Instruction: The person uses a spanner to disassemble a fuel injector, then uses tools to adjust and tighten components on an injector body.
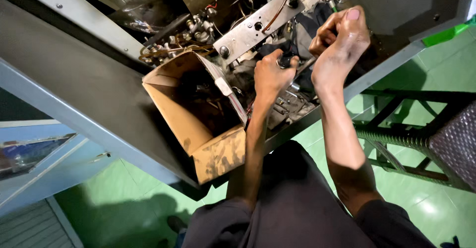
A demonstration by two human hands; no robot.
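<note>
My left hand [270,74] is closed around a small dark knob-like part [284,59] among cluttered metal parts on a dark workbench [74,84]. My right hand [339,40] is a little to its right, fingers curled shut on something thin that I cannot make out. A grey metal bracket [258,25] with holes and a copper tube lies just behind both hands. An open stained cardboard box [198,119] holding small metal parts stands to the left of my left hand, at the bench's near edge.
Valves, wires and fittings [198,27] crowd the bench behind the box. A dark metal stool frame [416,134] stands on the green floor at the right. A blue cabinet [39,154] is at the lower left. My dark-trousered legs [297,208] fill the bottom.
</note>
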